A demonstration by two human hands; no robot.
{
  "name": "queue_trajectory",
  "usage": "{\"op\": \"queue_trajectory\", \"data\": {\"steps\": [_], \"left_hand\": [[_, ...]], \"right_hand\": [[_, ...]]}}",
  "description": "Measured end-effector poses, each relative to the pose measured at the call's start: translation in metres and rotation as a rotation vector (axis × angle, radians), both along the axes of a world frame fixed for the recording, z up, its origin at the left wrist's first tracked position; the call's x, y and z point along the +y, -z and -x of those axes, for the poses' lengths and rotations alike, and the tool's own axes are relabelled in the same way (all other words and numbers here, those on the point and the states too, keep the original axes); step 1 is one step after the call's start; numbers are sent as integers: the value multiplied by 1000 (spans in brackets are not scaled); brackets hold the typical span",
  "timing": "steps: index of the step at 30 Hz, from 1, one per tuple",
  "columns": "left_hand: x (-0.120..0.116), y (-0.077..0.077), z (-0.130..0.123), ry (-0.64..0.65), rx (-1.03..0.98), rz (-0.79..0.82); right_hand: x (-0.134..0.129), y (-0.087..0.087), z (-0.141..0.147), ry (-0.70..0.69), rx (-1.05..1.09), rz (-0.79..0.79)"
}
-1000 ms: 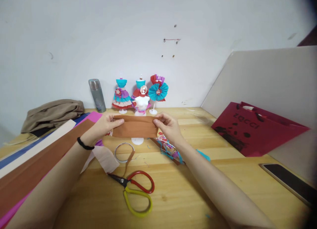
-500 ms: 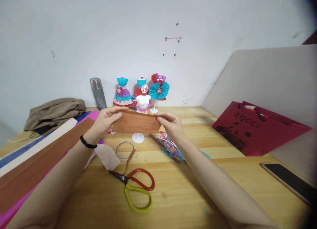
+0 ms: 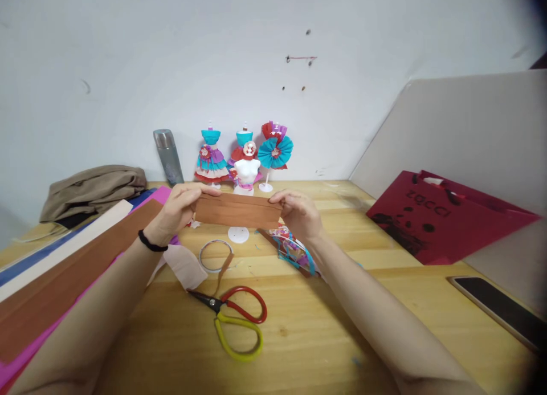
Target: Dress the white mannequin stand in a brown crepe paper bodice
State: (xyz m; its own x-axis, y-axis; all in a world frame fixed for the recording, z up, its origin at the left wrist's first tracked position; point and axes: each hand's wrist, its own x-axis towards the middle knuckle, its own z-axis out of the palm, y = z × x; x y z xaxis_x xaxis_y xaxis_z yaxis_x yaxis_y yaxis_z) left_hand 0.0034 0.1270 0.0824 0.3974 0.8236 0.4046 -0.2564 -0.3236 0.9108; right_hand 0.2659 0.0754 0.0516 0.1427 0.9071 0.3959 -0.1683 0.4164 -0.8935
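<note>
A brown strip of crepe-like paper [image 3: 239, 211] is stretched level between my hands, above the table. My left hand [image 3: 182, 208] pinches its left end, and my right hand [image 3: 299, 212] grips the right end. Just behind the strip stands a small white dress form [image 3: 247, 171], its round base [image 3: 238, 235] showing below the paper. Scissors [image 3: 216, 304] with one red and one yellow handle lie nearer to me, beside a roll of tape [image 3: 216, 255] and a pale pink piece [image 3: 184, 267]. Colourful scraps [image 3: 294, 249] lie below my right hand.
Dressed miniature forms [image 3: 211, 155] stand at the wall, near a flask [image 3: 168, 158]. Long coloured sheets [image 3: 81, 258] and a folded brown cloth [image 3: 96, 190] are at left. A red paper bag [image 3: 444, 218] and a phone [image 3: 496, 306] are at right.
Both hands have shifted their grip on the brown strip, and its face has tilted slightly. The right fingers are more curled behind it. The whole view has moved a little.
</note>
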Motion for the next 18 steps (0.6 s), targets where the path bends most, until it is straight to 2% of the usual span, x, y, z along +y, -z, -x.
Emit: {"op": "queue_trajectory", "data": {"steps": [3,7,13,18], "left_hand": [[1,2,-1,-80,45,-50],[0,4,-6,-193,153,-31],[0,2,-8,-198,136,-54],[-1,1,-9,-183,123,-6]], "right_hand": [[2,2,1,36,-4,-18],[3,2,8,76,-21,-19],[0,-1,12,69,-55,30],[2,-1,10,148,-75,35]]}}
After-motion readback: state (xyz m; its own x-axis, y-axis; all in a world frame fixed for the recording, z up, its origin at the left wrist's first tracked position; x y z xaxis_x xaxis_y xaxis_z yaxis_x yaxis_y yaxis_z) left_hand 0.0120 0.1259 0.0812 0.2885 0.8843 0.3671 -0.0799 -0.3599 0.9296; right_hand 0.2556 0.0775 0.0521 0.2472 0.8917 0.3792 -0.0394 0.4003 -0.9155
